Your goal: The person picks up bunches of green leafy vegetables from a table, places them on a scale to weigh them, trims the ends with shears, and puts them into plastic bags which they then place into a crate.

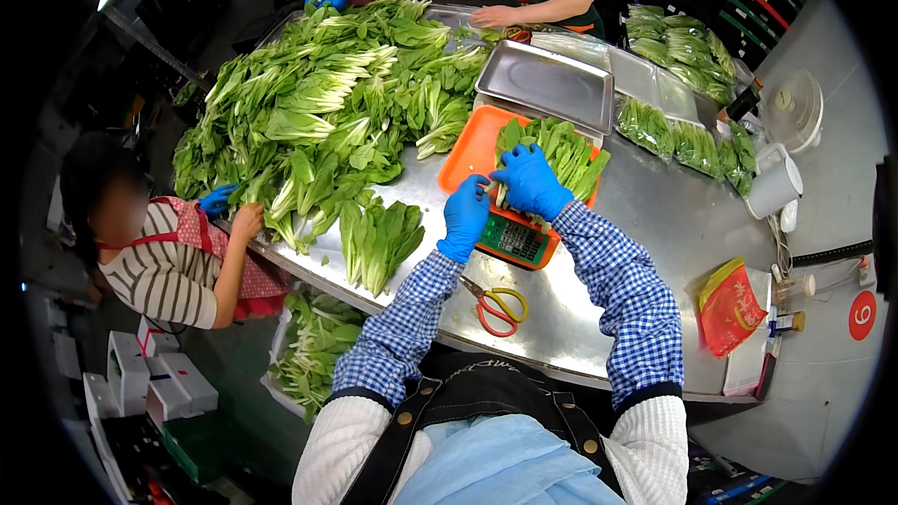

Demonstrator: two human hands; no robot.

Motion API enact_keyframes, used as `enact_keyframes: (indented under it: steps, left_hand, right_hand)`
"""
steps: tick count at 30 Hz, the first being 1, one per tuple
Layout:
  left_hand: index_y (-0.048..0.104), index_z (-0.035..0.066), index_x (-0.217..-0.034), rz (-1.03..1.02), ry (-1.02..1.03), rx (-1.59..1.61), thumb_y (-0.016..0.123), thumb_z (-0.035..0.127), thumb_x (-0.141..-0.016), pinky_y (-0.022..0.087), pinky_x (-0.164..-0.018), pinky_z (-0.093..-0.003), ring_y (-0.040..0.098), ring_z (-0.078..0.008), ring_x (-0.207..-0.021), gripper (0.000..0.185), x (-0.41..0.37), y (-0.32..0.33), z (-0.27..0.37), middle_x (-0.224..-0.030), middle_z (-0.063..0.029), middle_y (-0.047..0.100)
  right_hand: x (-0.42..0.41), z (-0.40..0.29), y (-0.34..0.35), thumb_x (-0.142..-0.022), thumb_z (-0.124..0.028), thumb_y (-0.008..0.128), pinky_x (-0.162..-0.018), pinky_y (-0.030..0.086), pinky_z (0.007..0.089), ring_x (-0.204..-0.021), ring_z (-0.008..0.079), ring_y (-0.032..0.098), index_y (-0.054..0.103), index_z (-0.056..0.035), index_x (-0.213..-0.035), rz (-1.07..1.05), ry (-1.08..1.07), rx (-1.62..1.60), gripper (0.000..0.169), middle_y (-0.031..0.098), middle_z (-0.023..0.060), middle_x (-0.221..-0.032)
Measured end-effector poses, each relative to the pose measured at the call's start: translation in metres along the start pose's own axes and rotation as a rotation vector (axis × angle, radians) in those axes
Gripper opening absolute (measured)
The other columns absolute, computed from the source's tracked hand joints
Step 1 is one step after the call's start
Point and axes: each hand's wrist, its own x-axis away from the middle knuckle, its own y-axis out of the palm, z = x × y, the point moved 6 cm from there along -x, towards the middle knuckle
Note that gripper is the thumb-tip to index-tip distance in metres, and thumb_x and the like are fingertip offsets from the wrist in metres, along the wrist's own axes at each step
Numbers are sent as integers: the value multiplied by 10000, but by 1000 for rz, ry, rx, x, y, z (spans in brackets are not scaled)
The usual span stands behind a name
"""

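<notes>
A bunch of leafy greens (pixel 561 154) lies on the orange tray of a digital scale (pixel 466 147). My right hand (pixel 531 181), in a blue glove, rests over the stem ends with fingers bent; whether it grips them is hidden. My left hand (pixel 466 214), gloved in blue too, is at the tray's front edge beside the stems, its fingers curled near the right fingertips; what it pinches cannot be told. Scissors with red and yellow handles (pixel 501 310) lie on the steel table (pixel 561 322) below the scale. A smaller bunch of greens (pixel 379 242) lies to the left.
A large heap of greens (pixel 316 98) covers the table's left. Behind the scale sits a metal tray (pixel 547 81); bagged greens (pixel 645 128), a white kettle (pixel 774 181) and a fan (pixel 791 109) stand right. Co-workers are at the left and far edges. A filled crate (pixel 277 358) sits below left.
</notes>
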Motion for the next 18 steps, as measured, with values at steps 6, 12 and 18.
enact_keyframes:
  steps: [6, 12, 18]
  left_hand:
    - [597, 87, -973, 74, -96, 139, 552, 33, -768, 472, -622, -306, 594, -212, -663, 216, 5, -69, -28, -814, -111, 622]
    - [600, 20, -964, 776, -59, 175, 575, 20, -825, 447, -545, -227, 524, -90, -609, 142, 80, -268, -114, -832, -21, 592]
    - [574, 0, -964, 700, -646, -945, 616, 114, -765, 463, -749, -418, 580, -387, -827, 234, 237, -374, -207, -896, -169, 607]
  right_hand:
    - [6, 7, 2, -637, -223, 628, -952, 316, 438, -1020, 273, 480, 652, -177, -987, 109, 27, -36, 354, 549, 80, -1022]
    - [-6, 4, 16, -651, -189, 611, -943, 327, 451, -1012, 271, 483, 631, -142, -1002, 74, 30, -47, 355, 547, 89, -1029]
    - [-10, -12, 2, -663, -95, 605, -928, 315, 533, -1090, 301, 462, 563, -153, -1144, 118, -28, -5, 487, 509, 112, -1182]
